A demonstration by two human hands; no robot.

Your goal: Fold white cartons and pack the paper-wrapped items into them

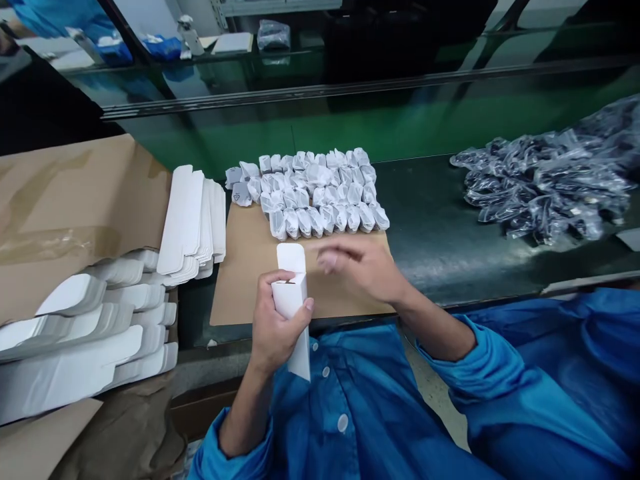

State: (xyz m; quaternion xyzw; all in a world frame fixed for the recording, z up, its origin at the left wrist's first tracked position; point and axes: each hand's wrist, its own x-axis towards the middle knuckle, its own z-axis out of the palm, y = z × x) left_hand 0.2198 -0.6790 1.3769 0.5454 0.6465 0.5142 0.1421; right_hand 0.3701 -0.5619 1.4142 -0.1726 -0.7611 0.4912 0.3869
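My left hand [277, 323] is wrapped round a narrow white box [295, 300], held upright close to my body with its top flap raised. To the right of the flap, my right hand [363, 267] is in the air over a brown cardboard sheet [245, 280]. Motion blurs its fingertips; the thumb and fingers look stretched out, and I see nothing in them. Beyond both hands, rows of small items in white wrapping [320, 193] stand on the sheet; their contents are mostly hidden, with some grey ends showing at the left.
Flat white cartons [187, 220] lie stacked left of the sheet, beside a large cardboard box [75, 200] holding many more folded cartons [75, 333]. Black cables in clear bags [545, 180] are heaped on the dark bench [425, 207] at right. A green partition [410, 127] runs behind.
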